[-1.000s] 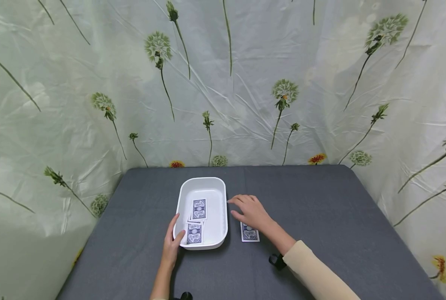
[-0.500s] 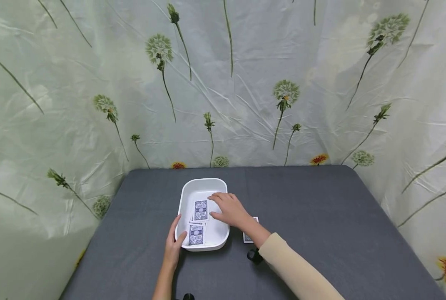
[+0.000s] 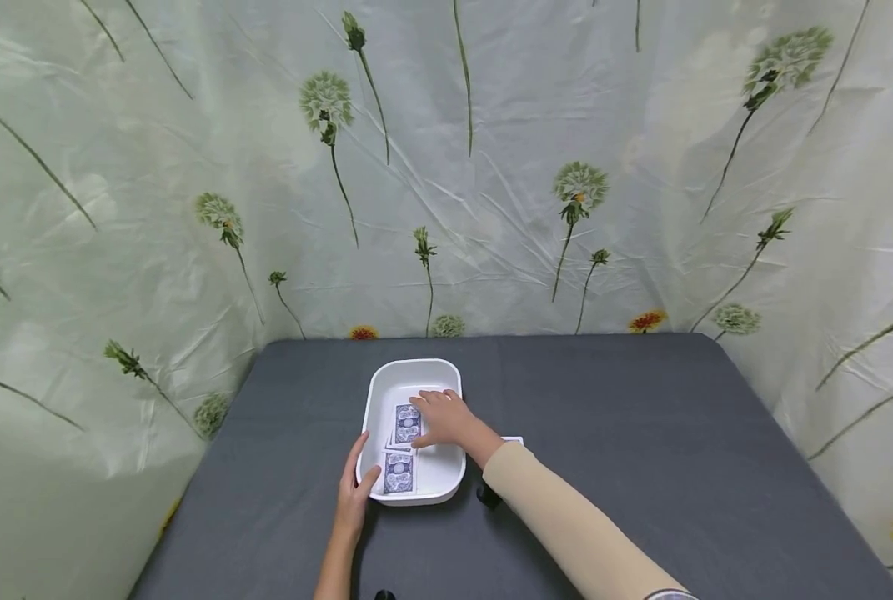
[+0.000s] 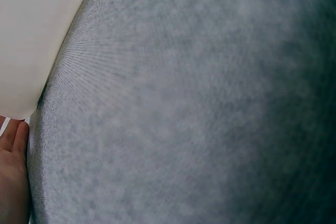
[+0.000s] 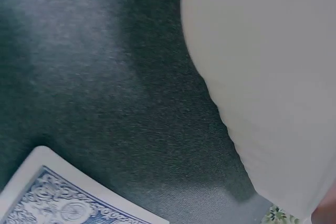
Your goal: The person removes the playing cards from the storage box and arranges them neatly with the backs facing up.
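A white tray [image 3: 377,392] sits on the dark table, holding several blue-backed playing cards. My left hand [image 3: 354,490] grips its left near side, thumb over the rim and fingers along the outer wall; part of that hand [image 4: 13,171] shows beside the tray in the left wrist view. Over the tray is my right hand [image 3: 449,418], thumb and fingers spread at the right edge of the upper card [image 3: 407,423]. Whether the fingertips touch it I cannot tell. The lower card [image 3: 398,473] lies nearer me, and card edges peek out between the two.
Outside the tray, right of it, another blue-backed card [image 5: 68,203] lies on the table, mostly hidden by my right sleeve [image 3: 566,517] in the head view. A flowered curtain [image 3: 506,250] hangs behind the dark table [image 3: 641,417].
My right hand has moved left from beside the tray, above the table card, to over the upper card inside it. The left hand has kept its grip; the cards look unmoved.
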Demonstrator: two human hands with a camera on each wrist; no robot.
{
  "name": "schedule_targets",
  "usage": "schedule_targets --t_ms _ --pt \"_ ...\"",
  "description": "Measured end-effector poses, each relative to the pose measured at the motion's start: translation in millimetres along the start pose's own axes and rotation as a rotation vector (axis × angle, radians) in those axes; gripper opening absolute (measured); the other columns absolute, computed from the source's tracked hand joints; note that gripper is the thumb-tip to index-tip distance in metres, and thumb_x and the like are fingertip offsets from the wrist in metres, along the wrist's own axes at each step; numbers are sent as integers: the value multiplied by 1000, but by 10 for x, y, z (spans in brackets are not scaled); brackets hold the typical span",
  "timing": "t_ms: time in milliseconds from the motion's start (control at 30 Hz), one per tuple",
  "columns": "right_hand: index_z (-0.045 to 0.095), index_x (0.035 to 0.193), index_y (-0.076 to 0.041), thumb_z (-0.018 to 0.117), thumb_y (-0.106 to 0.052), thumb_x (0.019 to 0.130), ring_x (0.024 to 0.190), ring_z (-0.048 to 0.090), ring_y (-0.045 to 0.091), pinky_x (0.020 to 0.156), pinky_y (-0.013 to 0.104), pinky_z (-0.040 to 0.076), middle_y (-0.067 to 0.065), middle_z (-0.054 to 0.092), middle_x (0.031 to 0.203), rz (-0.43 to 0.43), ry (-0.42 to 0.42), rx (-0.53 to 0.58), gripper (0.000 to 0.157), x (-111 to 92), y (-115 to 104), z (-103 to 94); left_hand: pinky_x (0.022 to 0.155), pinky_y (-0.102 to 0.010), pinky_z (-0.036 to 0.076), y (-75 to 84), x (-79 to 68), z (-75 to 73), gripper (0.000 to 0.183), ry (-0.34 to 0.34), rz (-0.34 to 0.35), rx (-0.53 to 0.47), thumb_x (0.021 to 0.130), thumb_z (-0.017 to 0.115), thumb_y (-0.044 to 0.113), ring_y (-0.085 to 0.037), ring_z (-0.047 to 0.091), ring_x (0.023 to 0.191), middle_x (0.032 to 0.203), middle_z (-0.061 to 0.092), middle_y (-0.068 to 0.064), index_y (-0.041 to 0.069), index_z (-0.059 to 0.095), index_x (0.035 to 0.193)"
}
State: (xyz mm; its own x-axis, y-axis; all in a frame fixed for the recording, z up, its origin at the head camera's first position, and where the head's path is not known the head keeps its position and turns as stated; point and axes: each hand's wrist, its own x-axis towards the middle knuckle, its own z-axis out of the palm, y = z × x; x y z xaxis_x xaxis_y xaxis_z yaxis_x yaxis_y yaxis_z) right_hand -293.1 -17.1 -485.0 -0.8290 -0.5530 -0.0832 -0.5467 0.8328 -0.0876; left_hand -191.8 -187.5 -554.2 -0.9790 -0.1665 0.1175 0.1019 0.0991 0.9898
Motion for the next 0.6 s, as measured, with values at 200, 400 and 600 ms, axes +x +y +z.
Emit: schedule_targets --t_ms 200,400,600 --pt "36 139 -17 62 -59 73 131 36 16 105 36 30 4 37 145 22 -63 -10 82 134 -56 76 94 -8 23 1 -41 -12 55 12 6 16 86 50 5 12 28 119 146 30 -11 10 36 139" --pt "36 140 -17 66 -55 72 134 32 15 106 38 29 2 33 147 92 -118 45 84 178 -71 185 95 -13 25 -15 -70 13 55 -7 -11 34 87 51 8 5 29 122 146 30 -11 12 35 139" --pt "39 138 -17 66 -53 73 132 34 14 106 38 29 0 37 144 87 -136 45 79 221 -108 217 95 -13 26 -3 -38 -9 56 12 12 37 86 51 7 5 30 121 146 31 -13 10 35 139"
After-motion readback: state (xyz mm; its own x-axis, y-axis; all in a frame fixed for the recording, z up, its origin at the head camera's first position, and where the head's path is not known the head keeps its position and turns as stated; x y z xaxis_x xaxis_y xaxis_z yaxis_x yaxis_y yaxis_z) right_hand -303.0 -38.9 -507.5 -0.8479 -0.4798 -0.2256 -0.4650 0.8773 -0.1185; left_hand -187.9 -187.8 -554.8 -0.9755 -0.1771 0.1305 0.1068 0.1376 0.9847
